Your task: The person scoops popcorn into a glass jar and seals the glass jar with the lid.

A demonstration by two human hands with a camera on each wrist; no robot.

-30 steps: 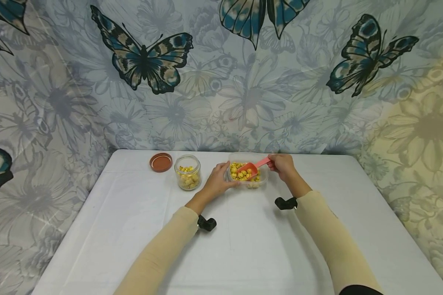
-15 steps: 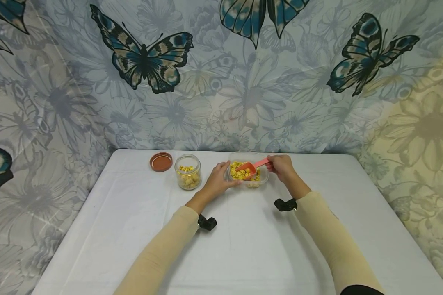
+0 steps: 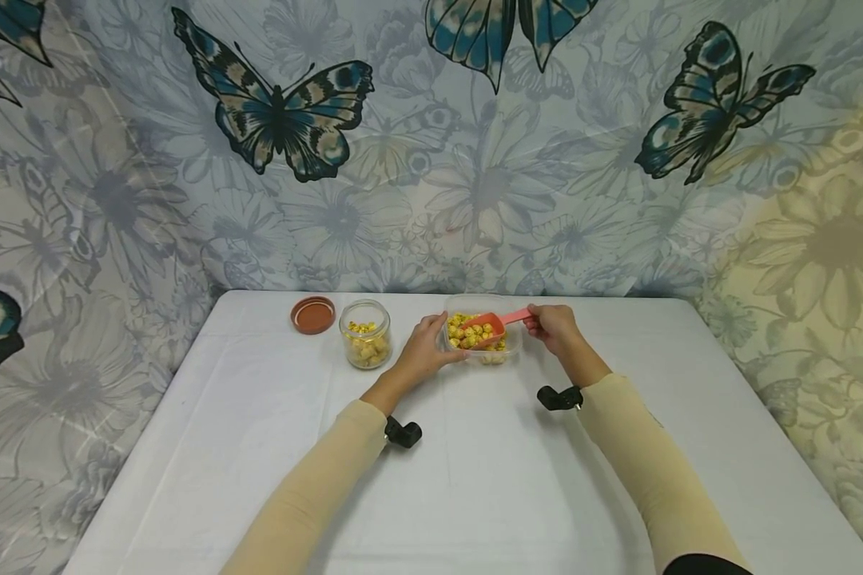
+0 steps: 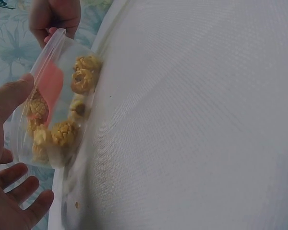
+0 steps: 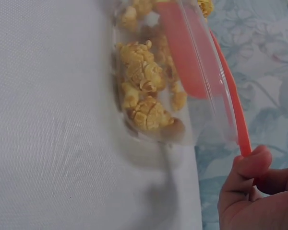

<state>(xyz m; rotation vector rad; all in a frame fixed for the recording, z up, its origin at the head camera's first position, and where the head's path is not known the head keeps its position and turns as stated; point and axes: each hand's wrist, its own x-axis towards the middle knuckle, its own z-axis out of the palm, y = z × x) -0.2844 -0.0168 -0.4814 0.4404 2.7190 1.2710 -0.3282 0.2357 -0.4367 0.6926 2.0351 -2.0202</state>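
Observation:
A clear plastic container point(image 3: 467, 303) of yellow popcorn point(image 3: 460, 334) stands near the table's back edge. My left hand point(image 3: 423, 351) holds its left end, the thumb on the near rim. In the left wrist view, the other fingers point(image 4: 24, 191) are spread beside the container's end. My right hand point(image 3: 555, 329) pinches the handle of a pinkish-red scoop point(image 3: 499, 323) between thumb and fingers. The scoop's bowl is inside the container with popcorn in it. Through the container's wall in the right wrist view, more popcorn point(image 5: 141, 67) shows below the scoop point(image 5: 182, 57).
An uncapped glass jar point(image 3: 365, 335), partly filled with popcorn, stands left of the left hand. Its reddish-brown lid point(image 3: 312, 315) apparently lies beside it, farther left. A white cloth covers the table point(image 3: 460, 495); a butterfly-patterned curtain point(image 3: 403, 224) hangs right behind.
My right hand has shifted slightly right with the scoop, whose bowl has moved right inside the container. The left hand and container have stayed in place.

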